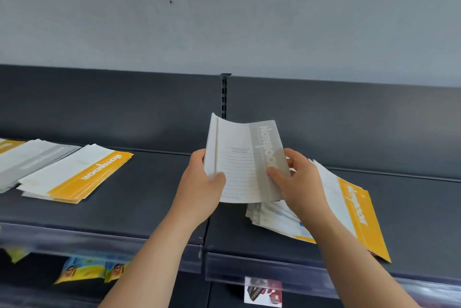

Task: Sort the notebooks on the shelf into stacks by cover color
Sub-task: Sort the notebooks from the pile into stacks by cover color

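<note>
Off to the left of the fingers lie a grey stack and a yellow stack on the dark shelf. The left hand and right hand both clamp a grey notebook, lifted and bowing. It looks light and floppy, best pinched by its side edges. Under the right fingers sits a mixed pile; a grey wall rises behind.

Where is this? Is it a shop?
Probably a shop. The dark metal shelf has clear price-tag strips along its front edge, many identical notebooks lie in stacks, and packaged goods hang underneath.
</note>
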A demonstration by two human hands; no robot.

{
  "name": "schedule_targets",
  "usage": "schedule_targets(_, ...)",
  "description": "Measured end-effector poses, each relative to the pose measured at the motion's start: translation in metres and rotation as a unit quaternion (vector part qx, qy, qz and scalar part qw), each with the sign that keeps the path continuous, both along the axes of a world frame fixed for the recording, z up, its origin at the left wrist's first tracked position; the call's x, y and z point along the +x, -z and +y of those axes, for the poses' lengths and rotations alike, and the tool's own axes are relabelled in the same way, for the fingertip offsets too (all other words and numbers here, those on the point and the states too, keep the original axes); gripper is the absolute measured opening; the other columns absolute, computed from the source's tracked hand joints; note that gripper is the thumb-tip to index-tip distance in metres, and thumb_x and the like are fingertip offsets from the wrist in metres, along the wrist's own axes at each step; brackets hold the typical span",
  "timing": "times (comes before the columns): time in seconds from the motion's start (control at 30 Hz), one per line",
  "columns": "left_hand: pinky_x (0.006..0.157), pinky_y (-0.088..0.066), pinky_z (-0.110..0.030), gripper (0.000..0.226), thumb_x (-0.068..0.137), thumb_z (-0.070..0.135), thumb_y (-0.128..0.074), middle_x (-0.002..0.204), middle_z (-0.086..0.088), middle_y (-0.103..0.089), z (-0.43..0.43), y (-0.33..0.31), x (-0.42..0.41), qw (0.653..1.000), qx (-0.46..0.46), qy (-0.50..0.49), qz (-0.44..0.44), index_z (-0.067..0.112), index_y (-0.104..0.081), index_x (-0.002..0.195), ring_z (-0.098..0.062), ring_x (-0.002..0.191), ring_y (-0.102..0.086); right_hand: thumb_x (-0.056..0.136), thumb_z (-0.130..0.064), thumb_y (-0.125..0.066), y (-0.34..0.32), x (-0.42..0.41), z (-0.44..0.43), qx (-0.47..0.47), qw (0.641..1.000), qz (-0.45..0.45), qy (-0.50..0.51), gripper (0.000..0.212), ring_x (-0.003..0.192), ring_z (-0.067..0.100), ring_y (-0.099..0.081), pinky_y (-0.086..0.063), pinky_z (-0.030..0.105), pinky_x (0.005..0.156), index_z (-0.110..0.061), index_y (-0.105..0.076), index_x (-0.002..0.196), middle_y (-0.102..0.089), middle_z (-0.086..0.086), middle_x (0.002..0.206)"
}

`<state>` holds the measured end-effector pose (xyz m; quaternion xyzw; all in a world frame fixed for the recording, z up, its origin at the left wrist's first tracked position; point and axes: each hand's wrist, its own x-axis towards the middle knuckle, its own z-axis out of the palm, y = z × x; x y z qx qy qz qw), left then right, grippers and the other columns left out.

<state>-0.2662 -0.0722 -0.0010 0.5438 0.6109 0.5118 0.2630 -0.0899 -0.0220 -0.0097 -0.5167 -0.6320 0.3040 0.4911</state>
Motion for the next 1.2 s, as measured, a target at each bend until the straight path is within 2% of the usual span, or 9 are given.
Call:
schedule_targets(0.17, 0.065, -0.038, -0.008, 0.038, 0.095, 0.012, -0.045, 0.117, 0.018, -0.056, -0.017, 0.003, -0.089, 0.998, 0.003, -0.025, 0.059, 0.031, -0.045, 0.128, 0.001, 0.100, -0.053, 0.086, -0.017, -0.061, -0.004, -0.089, -0.010, 0.012, 0.999, -0.017, -0.040, 0.019, 0.081, 0.005, -0.063, -0.047, 0.016, 0.059, -0.028, -0.058, 0.100, -0.064, -0.015, 0.089)
schedule_targets(0.27, 0.062, -0.038, -0.006, 0.041, 0.098, 0.016, -0.045, 0.124, 0.015, -0.053, -0.030, 0.005, -0.143, 0.996, 0.004, -0.054, 0.069, 0.027, -0.036, 0.136, -0.004, 0.106, -0.050, 0.085, -0.018, -0.059, -0.003, -0.145, -0.019, 0.003, 0.998, -0.011, -0.064, 0.016, 0.080, 0.007, -0.064, -0.054, 0.024, 0.062, -0.028, -0.061, 0.097, -0.068, -0.012, 0.087)
schedule_targets(0.4, 0.057, -0.043, -0.004, 0.043, 0.099, 0.018, -0.045, 0.125, 0.009, -0.051, -0.049, 0.007, -0.211, 0.994, -0.001, -0.086, 0.073, 0.023, -0.030, 0.139, -0.007, 0.103, -0.050, 0.084, -0.016, -0.058, 0.001, -0.213, -0.031, -0.010, 0.996, -0.004, -0.084, 0.012, 0.076, 0.013, -0.065, -0.050, 0.026, 0.056, -0.025, -0.063, 0.091, -0.069, -0.009, 0.083)
schedule_targets(0.57, 0.057, -0.043, -0.005, 0.040, 0.098, 0.022, -0.047, 0.122, 0.008, -0.055, -0.065, 0.013, -0.281, 0.992, -0.021, -0.092, 0.086, 0.021, -0.036, 0.136, -0.006, 0.099, -0.053, 0.085, -0.014, -0.059, 0.009, -0.281, -0.039, -0.020, 0.994, -0.010, -0.103, 0.017, 0.079, 0.005, -0.064, -0.048, 0.017, 0.058, -0.024, -0.062, 0.098, -0.068, -0.014, 0.088)
schedule_targets(0.73, 0.063, -0.041, -0.007, 0.040, 0.096, 0.023, -0.052, 0.122, 0.010, -0.055, -0.071, 0.019, -0.337, 0.990, -0.030, -0.117, 0.078, 0.025, -0.040, 0.134, -0.003, 0.099, -0.053, 0.086, -0.016, -0.060, 0.014, -0.339, -0.036, -0.035, 0.991, -0.018, -0.129, 0.021, 0.082, 0.006, -0.064, -0.054, 0.022, 0.061, -0.025, -0.062, 0.105, -0.067, -0.014, 0.093)
schedule_targets(0.83, 0.070, -0.045, -0.012, 0.041, 0.095, 0.023, -0.054, 0.124, 0.009, -0.055, -0.068, 0.021, -0.367, 0.987, -0.031, -0.141, 0.076, 0.025, -0.042, 0.134, -0.009, 0.109, -0.054, 0.085, -0.013, -0.058, 0.014, -0.370, -0.028, -0.036, 0.987, -0.011, -0.155, 0.026, 0.081, 0.004, -0.064, -0.047, 0.016, 0.057, -0.027, -0.062, 0.107, -0.068, -0.015, 0.090)
schedule_targets(0.93, 0.071, -0.046, -0.014, 0.040, 0.095, 0.023, -0.054, 0.123, 0.009, -0.056, -0.065, 0.021, -0.394, 0.982, -0.029, -0.170, 0.079, 0.026, -0.043, 0.133, -0.009, 0.110, -0.054, 0.085, -0.014, -0.058, 0.014, -0.401, -0.018, -0.039, 0.983, -0.009, -0.181, 0.029, 0.081, 0.007, -0.064, -0.045, 0.017, 0.059, -0.028, -0.061, 0.110, -0.068, -0.012, 0.094)
schedule_targets(1.07, 0.075, -0.044, -0.016, 0.042, 0.095, 0.023, -0.054, 0.120, 0.012, -0.053, -0.060, 0.022, -0.430, 0.974, -0.022, -0.209, 0.084, 0.025, -0.039, 0.135, -0.008, 0.110, -0.052, 0.087, -0.013, -0.057, 0.014, -0.443, -0.005, -0.034, 0.975, -0.002, -0.221, 0.029, 0.082, 0.004, -0.064, -0.053, 0.021, 0.065, -0.039, -0.056, 0.101, -0.067, -0.017, 0.091)
schedule_targets(1.2, 0.081, -0.046, -0.022, 0.045, 0.095, 0.024, -0.055, 0.125, 0.010, -0.055, -0.058, 0.030, -0.466, 0.969, -0.022, -0.233, 0.080, 0.027, -0.040, 0.137, -0.010, 0.111, -0.054, 0.089, -0.016, -0.058, 0.020, -0.485, 0.006, -0.038, 0.970, -0.017, -0.238, 0.028, 0.086, 0.005, -0.063, -0.052, 0.020, 0.064, -0.030, -0.055, 0.113, -0.065, -0.011, 0.098)
